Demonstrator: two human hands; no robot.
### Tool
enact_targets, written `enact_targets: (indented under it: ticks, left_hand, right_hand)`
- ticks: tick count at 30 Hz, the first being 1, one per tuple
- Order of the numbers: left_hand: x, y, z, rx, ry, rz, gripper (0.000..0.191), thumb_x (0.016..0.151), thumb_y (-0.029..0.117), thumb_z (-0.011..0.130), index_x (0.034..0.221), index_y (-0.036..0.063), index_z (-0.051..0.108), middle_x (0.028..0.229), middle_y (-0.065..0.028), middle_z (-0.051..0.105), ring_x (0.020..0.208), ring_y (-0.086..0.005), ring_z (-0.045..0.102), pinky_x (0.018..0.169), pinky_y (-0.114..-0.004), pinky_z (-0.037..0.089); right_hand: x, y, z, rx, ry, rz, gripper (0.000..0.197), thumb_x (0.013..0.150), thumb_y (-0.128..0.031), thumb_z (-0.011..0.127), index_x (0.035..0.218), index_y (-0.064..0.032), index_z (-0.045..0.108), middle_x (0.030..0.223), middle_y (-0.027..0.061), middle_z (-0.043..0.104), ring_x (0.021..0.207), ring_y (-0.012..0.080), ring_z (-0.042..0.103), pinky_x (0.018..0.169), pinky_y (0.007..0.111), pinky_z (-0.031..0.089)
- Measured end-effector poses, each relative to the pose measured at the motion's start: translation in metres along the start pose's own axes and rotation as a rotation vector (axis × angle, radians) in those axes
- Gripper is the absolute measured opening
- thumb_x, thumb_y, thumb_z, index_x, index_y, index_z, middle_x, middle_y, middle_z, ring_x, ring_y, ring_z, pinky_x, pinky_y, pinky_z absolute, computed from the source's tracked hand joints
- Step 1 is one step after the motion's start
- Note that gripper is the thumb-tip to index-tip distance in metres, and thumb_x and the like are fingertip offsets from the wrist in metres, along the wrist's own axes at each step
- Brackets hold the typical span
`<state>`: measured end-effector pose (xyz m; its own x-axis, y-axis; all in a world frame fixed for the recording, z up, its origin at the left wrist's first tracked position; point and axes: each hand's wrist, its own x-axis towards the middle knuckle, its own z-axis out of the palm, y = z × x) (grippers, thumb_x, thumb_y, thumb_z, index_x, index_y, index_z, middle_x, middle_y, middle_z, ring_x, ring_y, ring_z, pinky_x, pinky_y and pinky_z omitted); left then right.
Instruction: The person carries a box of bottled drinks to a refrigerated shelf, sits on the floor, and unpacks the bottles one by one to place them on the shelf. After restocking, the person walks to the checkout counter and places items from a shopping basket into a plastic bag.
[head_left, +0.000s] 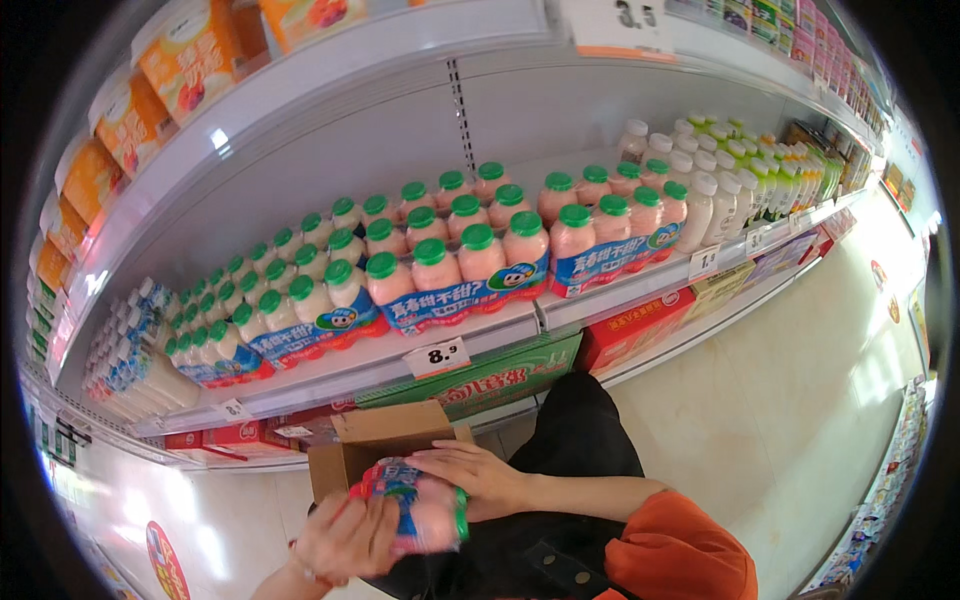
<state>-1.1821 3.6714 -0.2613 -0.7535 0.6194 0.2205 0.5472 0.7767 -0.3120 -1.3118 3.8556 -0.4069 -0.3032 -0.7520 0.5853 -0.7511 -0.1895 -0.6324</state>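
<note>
Between my two hands is a shrink-wrapped pack of pink drink bottles (436, 517) with green caps, tilted on its side above my lap. My left hand (349, 536) grips its left, red-and-blue end and is blurred. My right hand (472, 480) lies over the top and cap side of the pack. Just beyond my hands stands an open cardboard box (390, 424) with its flaps up; its inside is mostly hidden by my hands and the pack. Matching pink bottle packs (457, 281) stand in rows on the shelf in front of me, beside similar packs of whitish bottles (300, 311).
White bottles (701, 202) fill the shelf's right part, with milky bottles (142, 375) at its far left. Orange cartons (195, 60) line the upper shelf. The shelf's front edge (495, 345) carries price tags. Below it are a green box (517, 375) and red boxes (637, 326).
</note>
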Motion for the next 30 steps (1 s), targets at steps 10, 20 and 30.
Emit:
enact_targets:
  ticks: [10,20,30]
  left_hand:
    - [0.085,0.005,-0.061,0.292,0.349,-0.012,0.021,0.088,0.026,0.062,0.108,0.0195,0.066,0.114,0.0003,0.065,0.097,-0.0208,0.064,0.083,-0.034,0.047]
    - [0.022,0.051,0.122,-0.602,0.298,-1.013,0.04,0.079,0.02,0.074,0.111,0.002,0.059,0.122,-0.0248,0.053,0.11,-0.0434,0.052,0.096,-0.052,0.04]
    - [-0.068,0.13,0.237,-0.407,-0.082,-1.288,0.053,0.081,0.044,0.064,0.118,0.006,0.059,0.14,-0.0232,0.04,0.126,-0.0436,0.035,0.106,-0.054,0.025]
  right_hand:
    - [0.036,-0.052,-0.201,-1.005,0.371,-0.516,0.022,0.079,-0.013,0.067,0.1,-0.0085,0.07,0.112,0.0106,0.069,0.104,0.0315,0.065,0.084,0.042,0.057]
    - [0.107,0.022,-0.375,-1.177,0.235,-0.135,0.054,0.055,-0.022,0.078,0.106,-0.0093,0.066,0.104,0.0072,0.068,0.094,0.0318,0.065,0.077,0.046,0.052]
    - [0.164,0.115,-0.419,-0.894,-0.375,0.509,0.039,0.051,-0.015,0.078,0.085,0.0013,0.065,0.082,0.0193,0.067,0.078,0.0321,0.066,0.069,0.042,0.052]
